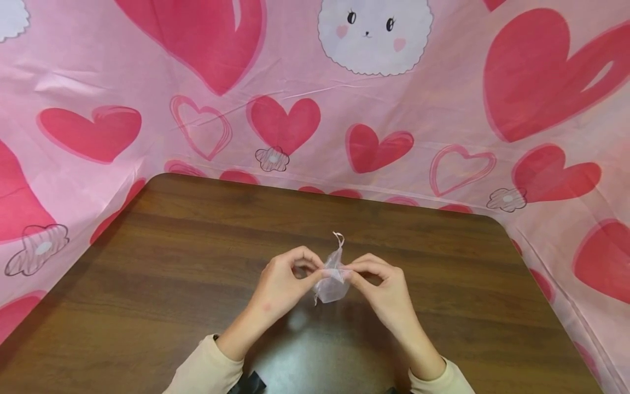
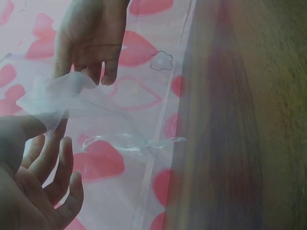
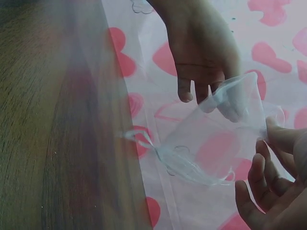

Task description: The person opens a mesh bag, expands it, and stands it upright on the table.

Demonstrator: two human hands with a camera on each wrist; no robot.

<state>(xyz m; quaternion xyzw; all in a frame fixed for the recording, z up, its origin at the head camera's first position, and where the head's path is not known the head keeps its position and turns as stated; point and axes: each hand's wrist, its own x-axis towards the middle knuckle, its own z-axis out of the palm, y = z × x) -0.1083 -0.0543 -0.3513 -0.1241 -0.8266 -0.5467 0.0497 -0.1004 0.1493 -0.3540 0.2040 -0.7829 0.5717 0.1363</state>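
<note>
A small sheer white drawstring pouch (image 1: 332,290) is held up between both hands over the brown table. My left hand (image 1: 287,279) pinches one side of it between thumb and forefinger. Opposite, my right hand (image 1: 386,282) pinches the other side the same way. The pouch's thin cord loop (image 1: 338,236) points away toward the far side, and a short cord end hangs by the left hand. In the right wrist view the see-through pouch (image 3: 206,139) is stretched between the hands, with its gathered cord (image 3: 192,170) along one edge. Nothing shows inside the pouch.
The dark wooden table (image 1: 197,235) has rounded far corners. Behind it and along both sides hangs a pink cloth (image 1: 315,82) printed with red hearts. A black object (image 1: 251,383) shows at the bottom edge beside the left sleeve (image 1: 209,368).
</note>
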